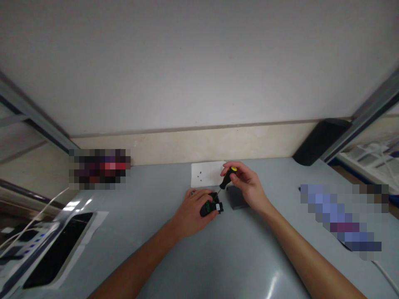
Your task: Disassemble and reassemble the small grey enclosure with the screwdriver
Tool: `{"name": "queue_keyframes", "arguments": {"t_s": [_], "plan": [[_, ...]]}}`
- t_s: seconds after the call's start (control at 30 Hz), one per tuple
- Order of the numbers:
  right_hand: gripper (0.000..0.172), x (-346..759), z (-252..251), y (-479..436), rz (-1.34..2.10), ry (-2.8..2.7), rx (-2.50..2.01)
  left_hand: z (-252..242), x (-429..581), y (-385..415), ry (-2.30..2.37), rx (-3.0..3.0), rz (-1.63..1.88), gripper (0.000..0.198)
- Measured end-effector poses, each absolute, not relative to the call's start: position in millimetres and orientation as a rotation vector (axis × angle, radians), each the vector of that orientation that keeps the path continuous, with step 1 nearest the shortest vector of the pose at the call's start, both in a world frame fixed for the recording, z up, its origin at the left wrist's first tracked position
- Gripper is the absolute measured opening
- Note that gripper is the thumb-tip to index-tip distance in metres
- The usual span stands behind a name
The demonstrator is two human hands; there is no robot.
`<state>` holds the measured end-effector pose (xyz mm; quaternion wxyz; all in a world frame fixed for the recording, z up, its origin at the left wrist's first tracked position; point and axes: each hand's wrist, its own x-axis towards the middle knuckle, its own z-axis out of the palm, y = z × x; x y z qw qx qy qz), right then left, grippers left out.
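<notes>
My left hand (195, 211) is closed around a small black device with green markings and a white label (217, 207), steadying it low over the grey table. In my right hand (249, 185) is a screwdriver (227, 177) with a black handle and a yellow end cap. Its thin shaft slants down to the device, but whether the tip sits in a screw is too small to tell. Behind the device lies a white sheet of paper (207, 176) bearing several tiny dark pieces (200, 172). A dark flat block (238, 200) rests under my right hand, partly hidden by it.
A black cylinder (322, 141) leans at the back right corner. At left lies a black tablet-like slab (60, 249) on white paper, beside a power strip with cables (34, 245). Blurred-out objects (99, 168) (339, 222) stand at both sides. A wall (199, 74) closes the back.
</notes>
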<state>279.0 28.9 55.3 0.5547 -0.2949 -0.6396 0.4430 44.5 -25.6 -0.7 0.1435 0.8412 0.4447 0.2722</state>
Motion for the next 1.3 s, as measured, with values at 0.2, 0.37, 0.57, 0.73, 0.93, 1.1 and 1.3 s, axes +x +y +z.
{"name": "queue_keyframes", "arguments": {"t_s": [0.2,0.37,0.57,0.73,0.93,1.1,1.3], "plan": [[0.023,277.2,58.2,24.7,1.012,-1.520,-0.671,-0.6,44.3,-25.4,1.285,2.427,0.763,0.018],[0.020,274.7,58.8,21.6,1.011,-1.558,-0.702,1.7,43.6,-26.4,1.274,2.414,0.739,0.018],[0.023,269.4,59.4,16.2,1.051,-1.562,-0.634,3.3,40.6,-26.6,1.255,2.405,0.702,0.021],[0.015,267.2,60.2,17.1,0.939,-1.561,-0.702,2.3,39.7,-26.6,1.253,2.372,0.701,0.023],[0.025,268.3,48.8,24.4,1.143,-1.441,-0.635,1.5,41.1,-26.3,1.256,2.322,0.734,0.029],[0.025,270.6,49.0,26.1,1.065,-1.491,-0.707,0.7,40.2,-27.1,1.263,2.315,0.736,0.026],[0.022,270.9,50.0,24.8,1.115,-1.544,-0.617,2.3,38.9,-25.6,1.240,2.296,0.729,0.027]]}}
